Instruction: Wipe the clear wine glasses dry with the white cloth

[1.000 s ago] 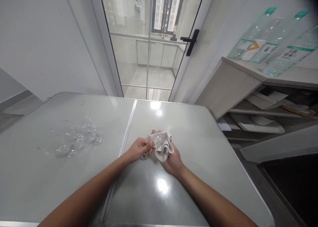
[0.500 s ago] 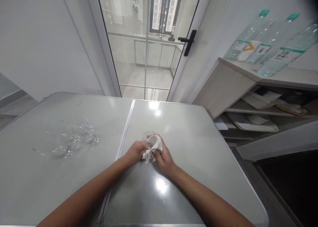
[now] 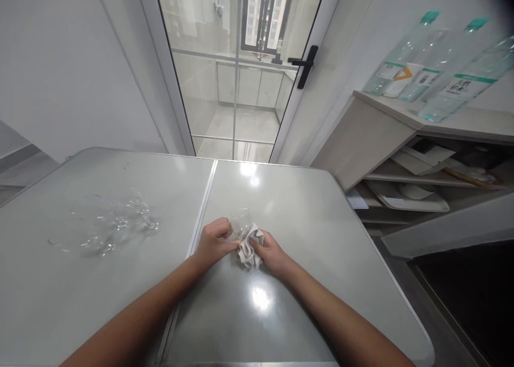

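A clear drinking glass (image 3: pixel 240 221) is tilted between my hands above the right half of the table, its bowl towards the far side. My left hand (image 3: pixel 214 241) is closed at the glass's left side, fingers curled, with the thumb reaching to the cloth's edge. In my right hand (image 3: pixel 273 253) a crumpled white cloth (image 3: pixel 249 252) is bunched against the near end of the glass. The cloth hides that lower part. Further left, several clear glasses (image 3: pixel 120 225) lie close together on the table; their outlines are hard to separate.
The grey-green table (image 3: pixel 313 292) has a metal seam (image 3: pixel 204 198) left of my hands. Beyond its far edge stands a glass door (image 3: pixel 212 99) with a black handle (image 3: pixel 305 66). On the right, a shelf unit (image 3: pixel 385 107) bears several plastic bottles (image 3: pixel 458 91).
My left fingers have drawn back from the cloth to the glass's left side. The cloth has slid nearer to me and bunched up, so more of the glass bowl shows.
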### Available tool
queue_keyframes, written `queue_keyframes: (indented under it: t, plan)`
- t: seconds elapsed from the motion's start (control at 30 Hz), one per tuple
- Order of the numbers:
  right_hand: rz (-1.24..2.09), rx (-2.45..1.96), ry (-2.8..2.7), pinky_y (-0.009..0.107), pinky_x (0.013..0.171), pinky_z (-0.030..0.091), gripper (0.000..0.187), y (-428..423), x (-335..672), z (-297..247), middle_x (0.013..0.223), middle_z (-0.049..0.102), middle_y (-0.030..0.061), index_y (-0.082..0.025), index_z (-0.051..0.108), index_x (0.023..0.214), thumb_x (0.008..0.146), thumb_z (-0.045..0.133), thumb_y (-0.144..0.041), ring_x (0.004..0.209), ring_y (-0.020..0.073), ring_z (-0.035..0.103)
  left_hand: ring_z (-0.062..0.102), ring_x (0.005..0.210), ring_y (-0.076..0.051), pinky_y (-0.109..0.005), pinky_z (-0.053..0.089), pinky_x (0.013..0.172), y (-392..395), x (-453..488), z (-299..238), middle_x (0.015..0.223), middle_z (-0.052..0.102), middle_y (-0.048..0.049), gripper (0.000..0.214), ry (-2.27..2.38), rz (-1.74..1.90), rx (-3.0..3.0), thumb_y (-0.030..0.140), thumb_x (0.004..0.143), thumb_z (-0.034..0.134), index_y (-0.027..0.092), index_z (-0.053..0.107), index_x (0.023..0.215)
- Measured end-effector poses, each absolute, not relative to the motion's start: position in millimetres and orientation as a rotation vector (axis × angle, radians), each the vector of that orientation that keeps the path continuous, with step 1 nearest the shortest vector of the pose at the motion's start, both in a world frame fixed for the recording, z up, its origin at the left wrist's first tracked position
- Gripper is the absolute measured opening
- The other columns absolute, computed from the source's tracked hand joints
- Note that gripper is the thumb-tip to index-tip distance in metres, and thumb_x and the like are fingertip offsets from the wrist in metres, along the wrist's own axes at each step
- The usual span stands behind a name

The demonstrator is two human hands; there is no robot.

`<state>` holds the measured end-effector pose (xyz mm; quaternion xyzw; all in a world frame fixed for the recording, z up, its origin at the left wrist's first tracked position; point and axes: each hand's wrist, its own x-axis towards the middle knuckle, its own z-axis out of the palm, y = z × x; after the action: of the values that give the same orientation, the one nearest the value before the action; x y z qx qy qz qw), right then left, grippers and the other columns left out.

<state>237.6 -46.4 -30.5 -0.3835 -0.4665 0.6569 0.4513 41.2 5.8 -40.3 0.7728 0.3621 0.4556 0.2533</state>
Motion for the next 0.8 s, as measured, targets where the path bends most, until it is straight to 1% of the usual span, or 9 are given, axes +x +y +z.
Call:
queue_keyframes:
  t: [0.1, 0.2, 0.27, 0.33, 0.43, 0.53, 0.63, 0.7, 0.8]
  plan:
    - [1.771, -0.849, -0.981, 0.027, 0.059, 0.046, 0.053, -47.9, 236.7, -32.2, 0.077, 0.068, 0.0025, -0.017, 0.068, 0.101, 0.081, 0.081, -0.065, 0.065, 0.0165, 0.06, 0.042, 0.066, -0.013, -0.026, 0.035, 0.063, 7.5, 42.8, -37.7, 0.071, 0.046, 0.0032, 0.047, 0.819, 1.219, 1.899, 0.036, 0.078, 0.084, 0.021, 0.04, 0.073]
    - [1.967, -0.729, -0.91, 0.027, 0.056, 0.045, 0.051, -49.7, 235.9, -32.5, 0.07, 0.065, 0.0011, -0.015, 0.069, 0.098, 0.08, 0.083, -0.061, 0.057, 0.0144, 0.057, 0.061, 0.094, -0.02, -0.032, 0.05, 0.083, 8.8, 42.3, -34.0, 0.109, 0.063, -0.0078, 0.048, 0.62, 1.207, 1.579, 0.055, 0.083, 0.079, 0.023, 0.05, 0.104]
    - [2.058, -0.709, -0.926, 0.028, 0.058, 0.045, 0.051, -50.1, 236.7, -32.2, 0.069, 0.064, 0.0013, -0.014, 0.07, 0.098, 0.08, 0.085, -0.059, 0.057, 0.0145, 0.057, 0.063, 0.113, -0.026, -0.038, 0.053, 0.093, 9.1, 41.2, -30.6, 0.133, 0.06, -0.0159, 0.059, 0.505, 1.099, 1.449, 0.06, 0.088, 0.074, 0.025, 0.048, 0.128]
    - [2.011, -0.755, -0.977, 0.027, 0.061, 0.043, 0.052, -50.4, 238.1, -30.9, 0.073, 0.065, 0.0015, -0.015, 0.069, 0.098, 0.079, 0.085, -0.06, 0.062, 0.0143, 0.057, 0.064, 0.116, -0.028, -0.04, 0.054, 0.095, 9.6, 40.4, -28.9, 0.136, 0.061, -0.0188, 0.066, 0.435, 0.976, 1.415, 0.058, 0.09, 0.073, 0.024, 0.046, 0.14]
    - [1.801, -0.89, -1.197, 0.027, 0.067, 0.043, 0.048, -52.3, 238.4, -25.1, 0.082, 0.065, 0.0019, -0.017, 0.067, 0.1, 0.084, 0.08, -0.061, 0.07, 0.0154, 0.056, 0.067, 0.103, -0.025, -0.037, 0.054, 0.092, 11.9, 40.2, -33.2, 0.114, 0.069, -0.0142, 0.068, 0.451, 1.028, 1.45, 0.056, 0.082, 0.082, 0.02, 0.056, 0.134]
    - [1.36, -1.133, -1.548, 0.033, 0.077, 0.045, 0.028, -57.4, 234.1, -16.1, 0.089, 0.066, 0.0046, -0.02, 0.067, 0.101, 0.093, 0.072, -0.047, 0.081, 0.0211, 0.056, 0.063, 0.088, -0.019, -0.032, 0.052, 0.085, 14.4, 39.8, -40.9, 0.096, 0.064, -0.0067, 0.059, 0.559, 1.154, 1.56, 0.05, 0.072, 0.091, 0.018, 0.065, 0.115]
    - [0.986, -1.312, -1.68, 0.039, 0.083, 0.045, 0.017, -62.7, 228.6, -9.8, 0.088, 0.066, 0.0073, -0.022, 0.066, 0.096, 0.092, 0.071, -0.038, 0.086, 0.0255, 0.054, 0.061, 0.083, -0.018, -0.029, 0.05, 0.08, 15.5, 37.9, -42.3, 0.089, 0.061, -0.0042, 0.049, 0.662, 1.183, 1.594, 0.044, 0.072, 0.091, 0.017, 0.067, 0.105]
    - [1.141, -1.285, -1.606, 0.038, 0.08, 0.046, 0.019, -64.1, 226.9, -9.2, 0.084, 0.065, 0.006, -0.022, 0.064, 0.095, 0.094, 0.069, -0.041, 0.08, 0.0235, 0.055, 0.062, 0.081, -0.018, -0.029, 0.05, 0.077, 16.0, 36.3, -38.6, 0.086, 0.063, -0.0044, 0.048, 0.651, 1.172, 1.554, 0.047, 0.074, 0.089, 0.016, 0.068, 0.103]
    - [1.842, -0.99, -1.281, 0.037, 0.074, 0.049, 0.035, -62.6, 227.4, -12.4, 0.072, 0.06, 0.0009, -0.019, 0.064, 0.093, 0.095, 0.066, -0.054, 0.063, 0.0173, 0.053, 0.063, 0.076, -0.018, -0.029, 0.051, 0.072, 17.3, 34.8, -31.2, 0.083, 0.066, -0.0065, 0.056, 0.543, 1.101, 1.488, 0.06, 0.072, 0.087, 0.013, 0.069, 0.098]
